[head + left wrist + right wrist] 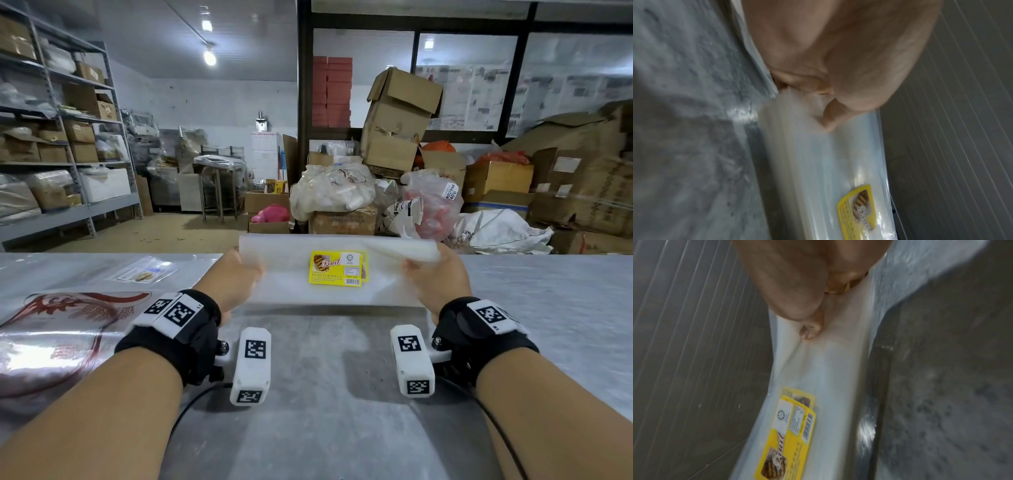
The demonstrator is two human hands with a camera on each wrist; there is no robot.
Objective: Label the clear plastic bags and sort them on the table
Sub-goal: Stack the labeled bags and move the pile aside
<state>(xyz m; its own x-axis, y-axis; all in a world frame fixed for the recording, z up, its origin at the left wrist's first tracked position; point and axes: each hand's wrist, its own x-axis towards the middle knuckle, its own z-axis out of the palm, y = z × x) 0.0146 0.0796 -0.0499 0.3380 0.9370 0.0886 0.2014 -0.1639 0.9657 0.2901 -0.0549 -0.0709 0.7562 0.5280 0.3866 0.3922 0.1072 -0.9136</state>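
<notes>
Yellow rectangular label on the stack of clear plastic bags, frame centre, reads "Fruit" in script; its barcode and small print are illegible. White tag on pink plastic bag, right of centre, reads "(40's)".

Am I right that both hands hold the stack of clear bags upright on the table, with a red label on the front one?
Not quite: the label is yellow, as the head view shows. Left hand and right hand do hold the stack of clear bags upright on the table.
</notes>
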